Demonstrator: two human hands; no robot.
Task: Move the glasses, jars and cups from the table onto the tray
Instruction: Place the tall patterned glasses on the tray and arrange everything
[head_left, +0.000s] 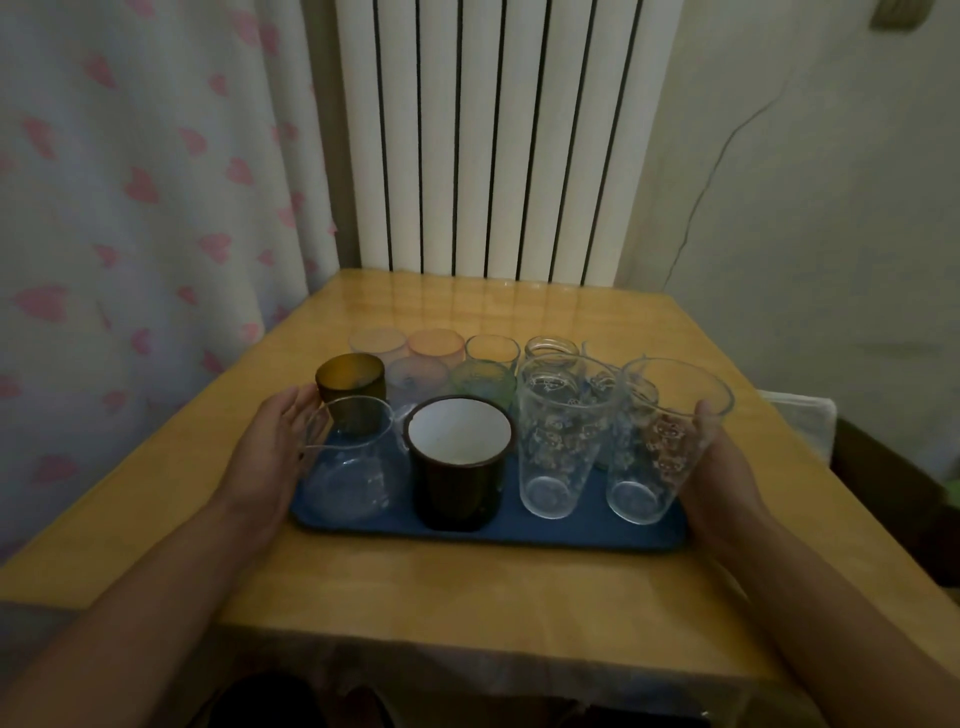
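Note:
A blue tray (519, 538) lies on the wooden table (467, 587) and carries several vessels. In its front row stand a clear glass jug (353, 462), a dark mug with a white inside (457, 462) and two tall printed glasses (563, 441). Behind them are an amber cup (350, 382), pale pink and green tumblers (483, 382) and a clear jar (550, 348). My left hand (275, 447) rests with straight fingers against the jug's left side. My right hand (722, 467) holds the rightmost tall glass (660, 447), thumb near its rim, fingers mostly hidden behind it.
The table's far end meets a white radiator (498, 135). A curtain with pink hearts (145, 208) hangs close along the left edge. A dark piece of furniture (893, 467) stands to the right. Bare tabletop (545, 306) shows behind and in front of the tray.

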